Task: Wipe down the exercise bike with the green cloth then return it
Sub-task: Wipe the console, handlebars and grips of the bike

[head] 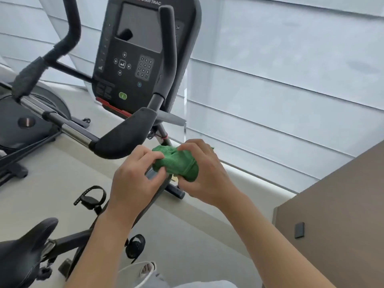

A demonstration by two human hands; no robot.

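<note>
Both the left hand (135, 175) and right hand (204, 173) pinch the bunched green cloth (176, 164) between them, apparently preparing it; next, apply it to the handlebar (124, 140) just beyond the left hand.

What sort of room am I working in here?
Probably a gym: an exercise bike with a Star Trac console, a second machine beside it, and blinds behind.

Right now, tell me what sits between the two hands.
The bunched green cloth: the left hand pinches one end, the right hand grips the other. The head view shows it.
</note>
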